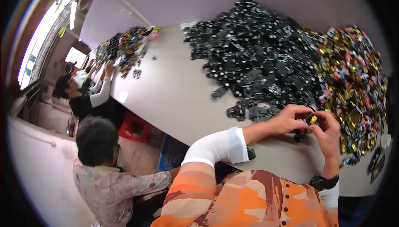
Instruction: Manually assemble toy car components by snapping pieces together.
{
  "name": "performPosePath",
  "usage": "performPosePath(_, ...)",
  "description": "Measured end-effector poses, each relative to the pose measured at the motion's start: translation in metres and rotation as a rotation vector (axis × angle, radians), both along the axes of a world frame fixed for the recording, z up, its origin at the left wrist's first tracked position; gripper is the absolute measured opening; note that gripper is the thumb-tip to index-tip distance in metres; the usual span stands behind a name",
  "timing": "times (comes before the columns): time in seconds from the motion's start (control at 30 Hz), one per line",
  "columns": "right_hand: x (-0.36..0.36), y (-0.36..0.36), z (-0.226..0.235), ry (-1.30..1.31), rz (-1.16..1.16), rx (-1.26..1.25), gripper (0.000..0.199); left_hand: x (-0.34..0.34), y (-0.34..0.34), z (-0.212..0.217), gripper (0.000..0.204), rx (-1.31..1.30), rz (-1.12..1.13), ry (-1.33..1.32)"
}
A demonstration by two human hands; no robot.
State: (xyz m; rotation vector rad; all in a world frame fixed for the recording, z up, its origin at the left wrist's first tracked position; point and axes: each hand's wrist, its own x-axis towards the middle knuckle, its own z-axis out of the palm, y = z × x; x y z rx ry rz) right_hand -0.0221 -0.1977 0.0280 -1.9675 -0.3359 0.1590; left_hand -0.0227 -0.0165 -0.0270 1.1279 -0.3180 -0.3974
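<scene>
My left hand (287,119) and my right hand (327,132) meet above the table at the foot of the piles. Fingers and thumbs of both are closed round one small dark plastic piece with a yellow part (313,119). It looks like a small toy car, but the fingers cover most of it. Just beyond my left hand rises a big heap of black plastic pieces (257,52), which look like toy car bases. To the right of my hands lies a heap of shiny gold and multicoloured small parts (353,81).
The long pale table (162,90) runs to the far left, where people (77,87) work at another colourful pile (133,46). A seated person (104,173) is close on my left. A red stool (135,127) and a blue crate (172,154) stand beside the table.
</scene>
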Motion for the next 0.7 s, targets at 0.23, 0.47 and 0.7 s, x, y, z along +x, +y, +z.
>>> performPosePath(0.23, 0.005, 0.012, 0.001, -0.21, 0.128, 0.024, 0.048, 0.005, 0.014, 0.009, 0.034, -0.082, 0.025, 0.151)
performPosePath(0.47, 0.024, -0.001, -0.02, -0.199, 0.119, 0.153, 0.035, 0.012, 0.017, 0.002, 0.04, -0.245, -0.002, 0.279)
performPosePath(0.7, 0.027, -0.003, -0.008, 0.167, 0.102, 0.33, 0.03, 0.009, 0.02, 0.0, 0.046, -0.272, -0.034, 0.28)
